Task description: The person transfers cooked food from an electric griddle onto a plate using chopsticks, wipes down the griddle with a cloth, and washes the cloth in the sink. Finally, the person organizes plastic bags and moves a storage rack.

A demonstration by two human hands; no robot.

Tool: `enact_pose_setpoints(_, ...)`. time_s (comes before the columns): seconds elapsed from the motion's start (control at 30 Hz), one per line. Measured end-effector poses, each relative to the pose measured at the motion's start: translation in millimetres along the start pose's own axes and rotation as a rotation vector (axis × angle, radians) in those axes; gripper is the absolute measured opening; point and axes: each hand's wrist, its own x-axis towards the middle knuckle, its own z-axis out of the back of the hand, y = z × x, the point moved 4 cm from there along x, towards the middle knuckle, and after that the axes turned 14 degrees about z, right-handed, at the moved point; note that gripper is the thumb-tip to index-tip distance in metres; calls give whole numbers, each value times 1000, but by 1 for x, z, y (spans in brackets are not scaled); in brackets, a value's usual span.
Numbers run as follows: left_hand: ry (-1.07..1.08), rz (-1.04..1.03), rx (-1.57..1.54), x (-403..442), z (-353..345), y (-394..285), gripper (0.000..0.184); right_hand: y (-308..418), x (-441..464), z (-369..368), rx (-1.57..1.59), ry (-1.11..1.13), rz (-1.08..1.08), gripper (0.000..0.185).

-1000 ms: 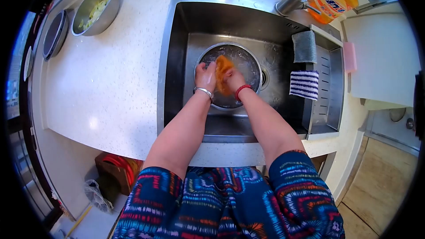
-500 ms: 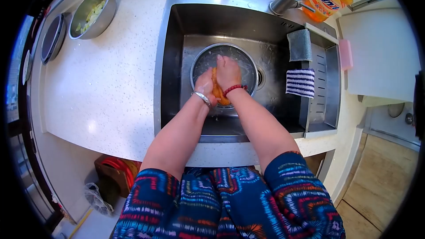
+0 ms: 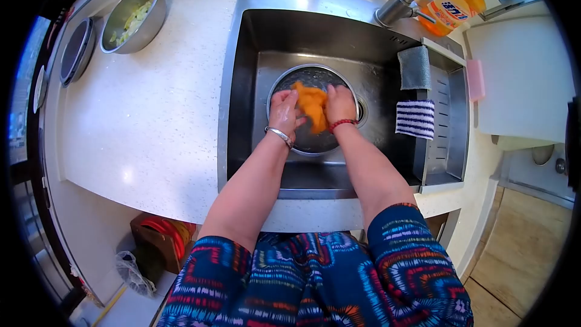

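An orange cloth (image 3: pixel 313 106) hangs loosely spread between my hands, over a round metal basin (image 3: pixel 312 152) of water that stands in the sink (image 3: pixel 369 163). My left hand (image 3: pixel 284 112), with a silver bracelet at the wrist, is at the cloth's left edge, its fingers apart and its thumb near the cloth. On the right side my right hand (image 3: pixel 341 105), with a red beaded bracelet, has its fingers curled on the cloth's edge.
A metal bowl of cut pale vegetables (image 3: pixel 136 18) and a dark oval object (image 3: pixel 77 52) are at the upper left. A faucet (image 3: pixel 396 9) and an orange bottle (image 3: pixel 454 7) stand behind the sink. Grey (image 3: pixel 414 68) and striped (image 3: pixel 415 118) cloths hang on the divider.
My hands were pressed together over the cloth half a second ago. They have moved apart, my right hand to the right, and the cloth is now opened out between them.
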Motion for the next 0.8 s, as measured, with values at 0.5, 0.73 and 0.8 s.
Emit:
enact_pose_setpoints(0.5,207,380,-281,44,8,37,32,81,-25,18,92,171,530,26)
enact_pose_setpoints(0.73,1,79,-233,22,3,14,24,-31,-30,-46,767,-153,-813,24)
enact_pose_setpoints(0.8,-7,40,-232,21,4,11,24,-31,-30,-56,1236,-216,-1172,23)
